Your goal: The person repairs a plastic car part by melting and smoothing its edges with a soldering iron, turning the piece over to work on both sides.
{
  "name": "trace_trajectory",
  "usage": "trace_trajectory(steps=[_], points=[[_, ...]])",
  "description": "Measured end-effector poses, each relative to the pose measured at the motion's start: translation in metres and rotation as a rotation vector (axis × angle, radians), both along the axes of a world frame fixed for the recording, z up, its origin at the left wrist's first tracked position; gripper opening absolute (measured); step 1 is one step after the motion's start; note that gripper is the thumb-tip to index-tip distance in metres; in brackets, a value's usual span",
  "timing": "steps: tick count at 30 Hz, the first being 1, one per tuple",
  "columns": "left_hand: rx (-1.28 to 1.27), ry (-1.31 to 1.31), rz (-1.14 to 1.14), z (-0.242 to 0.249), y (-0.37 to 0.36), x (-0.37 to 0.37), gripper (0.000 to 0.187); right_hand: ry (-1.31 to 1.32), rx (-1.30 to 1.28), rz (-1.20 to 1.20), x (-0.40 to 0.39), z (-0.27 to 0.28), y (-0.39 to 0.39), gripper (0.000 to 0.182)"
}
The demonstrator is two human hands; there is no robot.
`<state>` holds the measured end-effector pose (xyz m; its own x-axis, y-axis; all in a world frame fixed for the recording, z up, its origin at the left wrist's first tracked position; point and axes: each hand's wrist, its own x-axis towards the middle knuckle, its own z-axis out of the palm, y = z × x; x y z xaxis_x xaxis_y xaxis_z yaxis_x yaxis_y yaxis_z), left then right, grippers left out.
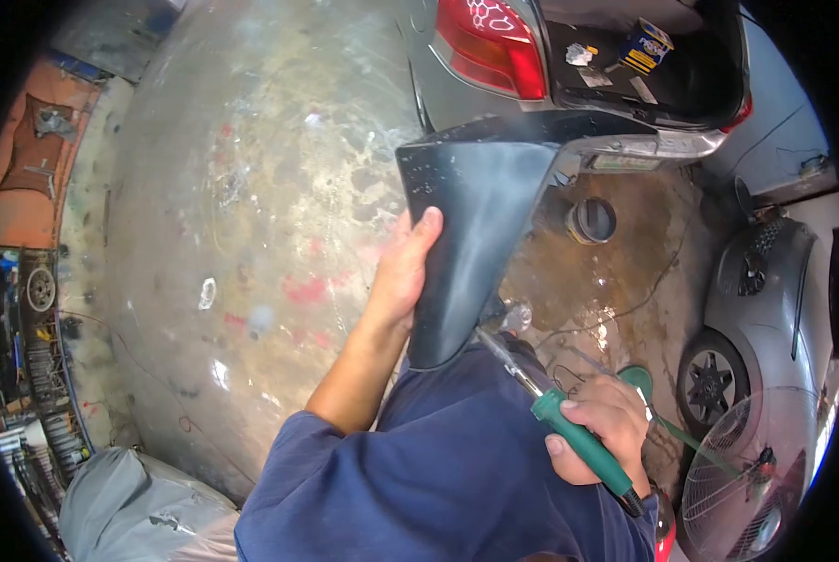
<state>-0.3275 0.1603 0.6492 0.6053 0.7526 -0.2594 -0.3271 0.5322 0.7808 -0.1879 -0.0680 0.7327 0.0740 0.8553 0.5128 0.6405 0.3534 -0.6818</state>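
Two bare hands are at work on a dark panel (471,215), which stands upright at the middle of the scene in front of the person's blue shirt (419,468). The left hand (408,262) grips the panel's left edge, thumb on the face, fingers behind. The right hand (607,426) is closed around the green handle of a heating tool (579,440); its metal tip points at the panel's near end, though whether it touches I cannot tell. No writing can be read on the tool. Far right, a blue-and-yellow box (646,47) sits in a car's trunk (583,89); it bears pale lettering, too small to read surely. A round tin (592,221) stands on the floor right of the panel, its label unreadable. A fan (747,478) is near right.
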Motion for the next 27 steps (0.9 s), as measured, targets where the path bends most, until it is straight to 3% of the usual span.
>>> trace_trajectory(steps=[18, 27], points=[[-0.166, -0.078, -0.095, -0.026, 0.004, 0.001, 0.043, 0.067, 0.107, -0.005, 0.004, -0.013, -0.004, 0.039], [-0.1, -0.074, -0.05, -0.014, -0.002, -0.001, 0.044, 0.056, 0.093, 0.004, 0.001, -0.013, -0.004, 0.038]])
